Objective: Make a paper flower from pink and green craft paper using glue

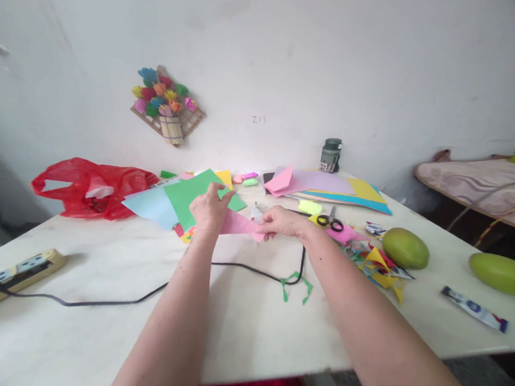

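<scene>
A pink sheet of paper (pixel 239 224) is stretched between my hands just above the table. My right hand (pixel 279 223) pinches its right end with the fingertips pressed together. Beside the sheet's left end is my left hand (pixel 209 207), thumb and forefinger apart, its other fingers partly hidden. Behind this hand lies a green sheet (pixel 183 196), overlapping light blue paper (pixel 151 208). Black-handled scissors (pixel 331 221) rest to the right of my right hand, near a pink piece of paper (pixel 343 233).
A black cable (pixel 243 266) crosses the table from a power strip (pixel 33 267). Green scraps (pixel 305 292) lie by it. A red plastic bag (pixel 101 186) sits left; coloured sheets (pixel 351 191), a jar (pixel 330 156), green fruit (pixel 405 248) and a tube (pixel 474 308) are right.
</scene>
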Demonstrator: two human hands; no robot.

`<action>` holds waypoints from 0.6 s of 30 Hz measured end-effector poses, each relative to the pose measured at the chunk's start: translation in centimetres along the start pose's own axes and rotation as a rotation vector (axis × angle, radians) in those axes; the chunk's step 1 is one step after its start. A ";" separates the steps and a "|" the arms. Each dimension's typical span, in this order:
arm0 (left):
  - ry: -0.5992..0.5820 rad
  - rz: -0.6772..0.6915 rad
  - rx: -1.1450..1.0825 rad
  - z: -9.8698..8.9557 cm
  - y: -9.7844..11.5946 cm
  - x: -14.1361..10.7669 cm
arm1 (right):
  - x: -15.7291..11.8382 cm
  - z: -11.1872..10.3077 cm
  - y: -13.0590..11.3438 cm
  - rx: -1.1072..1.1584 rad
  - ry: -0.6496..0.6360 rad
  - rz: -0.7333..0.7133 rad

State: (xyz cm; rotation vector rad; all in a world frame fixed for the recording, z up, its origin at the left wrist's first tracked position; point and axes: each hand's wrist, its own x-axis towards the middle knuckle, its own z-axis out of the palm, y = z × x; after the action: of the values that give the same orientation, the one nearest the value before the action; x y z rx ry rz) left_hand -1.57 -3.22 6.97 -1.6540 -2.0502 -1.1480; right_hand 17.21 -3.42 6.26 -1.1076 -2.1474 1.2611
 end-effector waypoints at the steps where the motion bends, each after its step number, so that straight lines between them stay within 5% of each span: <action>1: -0.003 -0.003 0.000 0.0 0.0 0.0 | 0.0 -0.1 0.1 -0.004 0.000 0.005; 8: -0.010 0.003 0.004 0.0 -0.1 0.1 | -0.6 -1.6 0.8 -0.080 -0.015 0.029; 11: -0.029 0.014 0.028 0.0 0.3 0.0 | -0.9 -2.0 0.6 -0.094 0.087 0.002; 18: -0.063 0.181 0.007 0.9 2.2 -1.2 | 1.0 0.7 0.6 -0.075 0.240 -0.092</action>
State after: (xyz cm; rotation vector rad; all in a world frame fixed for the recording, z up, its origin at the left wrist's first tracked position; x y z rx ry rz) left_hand 1.04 -3.36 6.51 -1.8502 -1.8919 -1.0394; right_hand 16.39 -2.85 5.30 -1.1147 -2.0533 0.9619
